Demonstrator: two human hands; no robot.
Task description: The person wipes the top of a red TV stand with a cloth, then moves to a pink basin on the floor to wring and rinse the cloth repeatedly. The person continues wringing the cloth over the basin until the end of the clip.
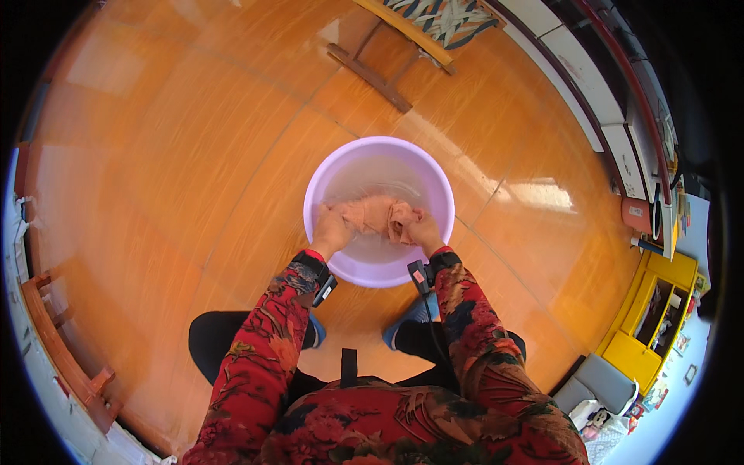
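Observation:
A pale purple plastic basin (379, 141) stands on the floor in front of my feet, with cloudy water (372, 171) in it. Over the water I hold a wet peach-coloured cloth (372, 214), stretched between both hands. My left hand (331, 231) grips its left end. At the right end, where the fabric is bunched and folded, my right hand (425, 231) has its fingers closed on it. Whether the cloth's lower side dips into the water is hard to tell. Both forearms reach over the basin's near rim.
Glossy wood-look tiles (232, 145) surround the basin. Beyond it stands a wooden stool (372, 78) with a woven strap seat. White cabinets (587, 75) and a yellow cabinet (625, 360) line the right side, near a grey chair (604, 378). Wooden furniture (64, 349) stands at the left.

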